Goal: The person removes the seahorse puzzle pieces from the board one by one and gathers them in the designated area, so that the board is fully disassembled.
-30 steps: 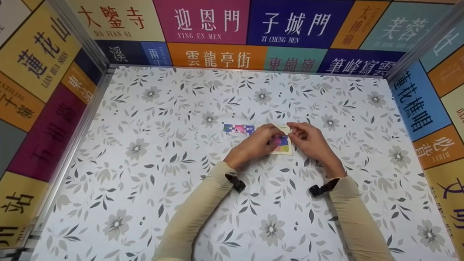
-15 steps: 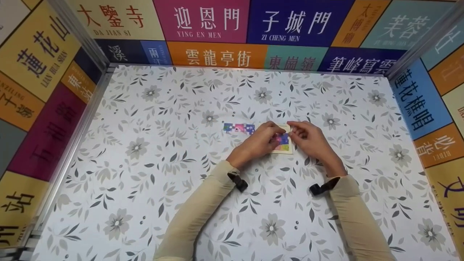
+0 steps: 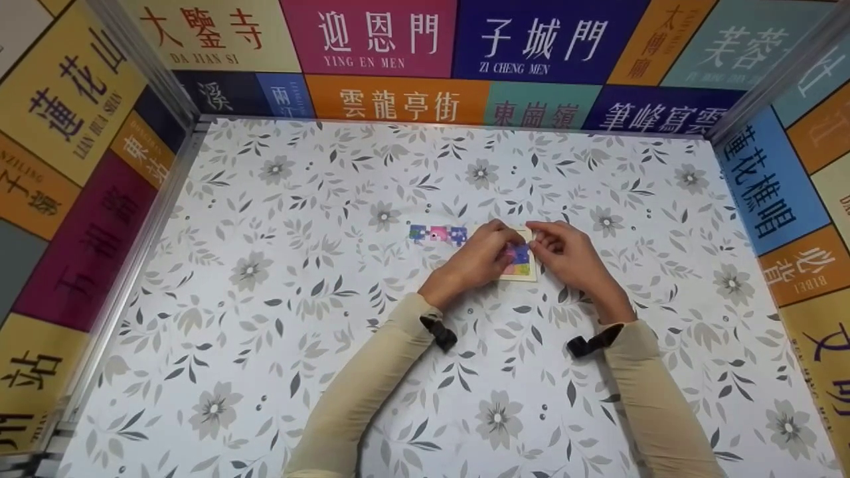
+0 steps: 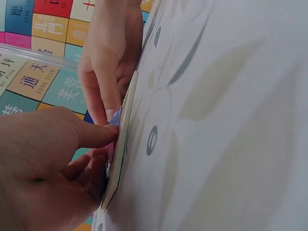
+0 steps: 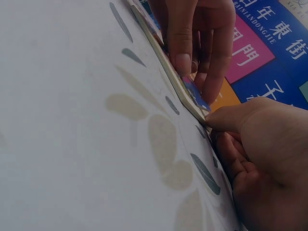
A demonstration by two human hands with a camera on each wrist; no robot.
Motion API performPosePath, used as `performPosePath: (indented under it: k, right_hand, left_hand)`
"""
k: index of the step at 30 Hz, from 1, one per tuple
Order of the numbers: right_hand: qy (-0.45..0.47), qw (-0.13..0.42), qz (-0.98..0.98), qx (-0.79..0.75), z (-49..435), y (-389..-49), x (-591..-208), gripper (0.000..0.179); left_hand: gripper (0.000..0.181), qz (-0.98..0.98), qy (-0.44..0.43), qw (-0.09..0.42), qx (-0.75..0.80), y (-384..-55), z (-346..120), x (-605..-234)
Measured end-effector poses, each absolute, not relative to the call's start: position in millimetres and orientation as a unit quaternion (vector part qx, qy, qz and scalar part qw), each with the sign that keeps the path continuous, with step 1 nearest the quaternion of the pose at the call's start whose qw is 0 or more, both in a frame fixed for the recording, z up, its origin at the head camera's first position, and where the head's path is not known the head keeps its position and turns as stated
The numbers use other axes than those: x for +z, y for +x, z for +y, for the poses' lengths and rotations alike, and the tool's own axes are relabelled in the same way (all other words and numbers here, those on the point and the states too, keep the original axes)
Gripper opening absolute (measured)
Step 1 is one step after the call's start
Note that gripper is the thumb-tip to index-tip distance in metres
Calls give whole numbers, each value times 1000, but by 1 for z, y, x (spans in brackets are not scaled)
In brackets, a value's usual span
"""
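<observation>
A small jigsaw puzzle tray (image 3: 524, 279) with a cream rim lies on the table between both hands. Purple-blue, pink and yellow pieces (image 3: 520, 268) show inside it. My left hand (image 3: 473, 257) reaches over the tray's left part and hides it; in the right wrist view, its thumb and fingers pinch a blue puzzle piece (image 5: 193, 91) at the tray's far end. At the tray's upper right corner, my right hand (image 3: 564, 252) grips the edge, thumb on top and other fingers curled at the side. The left wrist view shows my left thumb (image 4: 98, 134) close against the puzzle's face.
Left of the tray, a short row of loose puzzle pieces (image 3: 438, 234), blue and pink, lies on the floral tablecloth (image 3: 299, 372). Colourful panels with lettering (image 3: 398, 99) wall in the table at the back and both sides.
My left hand and wrist have shifted very slightly up and to the right over the tray. The right hand keeps its place at the corner, and the loose pieces stay put.
</observation>
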State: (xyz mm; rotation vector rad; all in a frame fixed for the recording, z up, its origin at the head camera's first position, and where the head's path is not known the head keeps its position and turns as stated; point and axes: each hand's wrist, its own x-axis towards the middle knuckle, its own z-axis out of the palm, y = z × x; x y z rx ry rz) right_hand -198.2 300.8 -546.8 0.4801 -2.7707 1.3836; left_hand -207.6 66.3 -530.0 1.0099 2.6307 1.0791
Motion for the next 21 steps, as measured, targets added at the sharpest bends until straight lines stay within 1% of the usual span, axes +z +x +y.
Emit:
performPosePath:
  k: [18,20,21]
  right_hand:
    - [147,-7,-880,451,301,-198,-546,39]
    - [145,-13,-878,455,301,-198,-546,40]
    - [143,-16,-877,458,301,-198,-545,40]
  left_hand:
    - [32,870,324,65,366,-204,68,-526]
    - [32,869,324,63,368,-205,68,-529]
    - [32,871,324,57,366,-209,70,-536]
